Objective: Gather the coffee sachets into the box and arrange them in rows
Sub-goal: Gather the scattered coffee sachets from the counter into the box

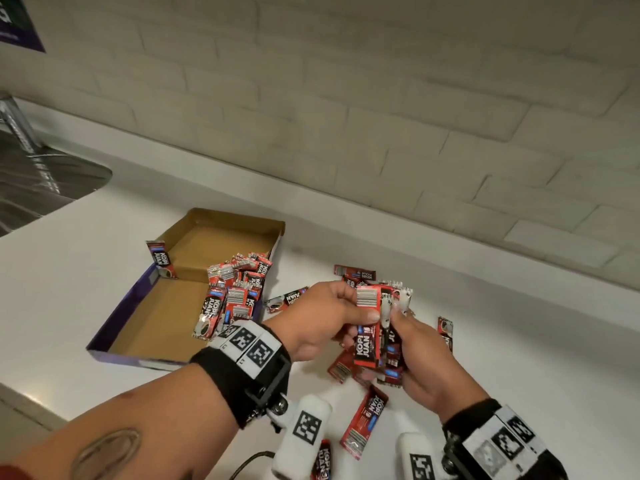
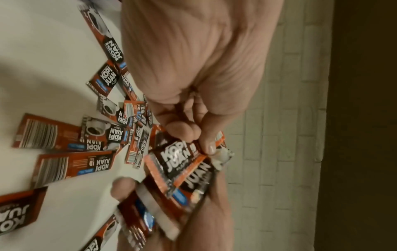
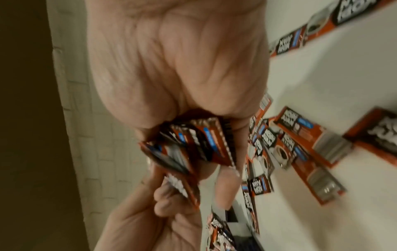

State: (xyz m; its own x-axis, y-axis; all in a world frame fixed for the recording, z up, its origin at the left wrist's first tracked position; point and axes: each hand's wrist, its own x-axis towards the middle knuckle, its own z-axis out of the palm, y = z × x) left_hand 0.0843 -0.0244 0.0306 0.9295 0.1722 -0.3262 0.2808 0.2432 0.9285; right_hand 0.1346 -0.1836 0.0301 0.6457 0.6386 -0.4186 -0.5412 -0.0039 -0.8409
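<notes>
Both hands, left hand point(image 1: 322, 318) and right hand point(image 1: 420, 355), curl fingers round one bundle of sachets point(image 1: 375, 327), squaring it, likely for the box point(image 1: 145, 299) left of them.

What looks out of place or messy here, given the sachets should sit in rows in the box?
No rows yet. The sachets in the box lie in a jumbled heap by its right wall, and one sachet leans upright against the left wall. Loose sachets still litter the counter. Both hands hold a bundle.
</notes>
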